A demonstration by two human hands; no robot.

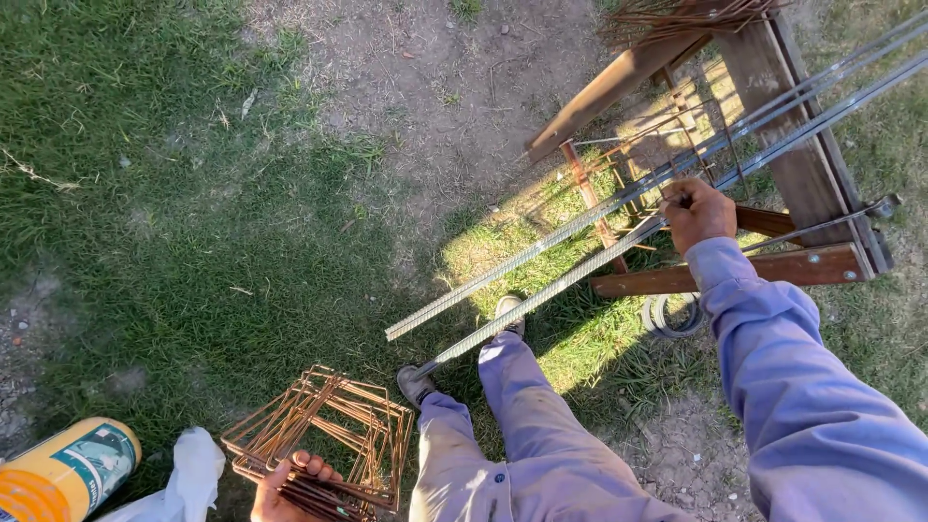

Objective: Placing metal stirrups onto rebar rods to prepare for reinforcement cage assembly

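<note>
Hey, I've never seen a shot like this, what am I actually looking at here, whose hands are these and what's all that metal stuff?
This is one picture from a camera worn on a person's head, looking down at their own body, so you see their legs, shoes and both arms from above. They stand outdoors on grass and bare dirt. The right hand, in a blue sleeve, grips something at the long ribbed steel bars that lie across a wooden trestle; what it grips is too small to tell. The left hand holds a bundle of rusty square wire frames. More such frames already sit around the bars near the trestle. A yellow can and a white cloth lie at the lower left.
</note>
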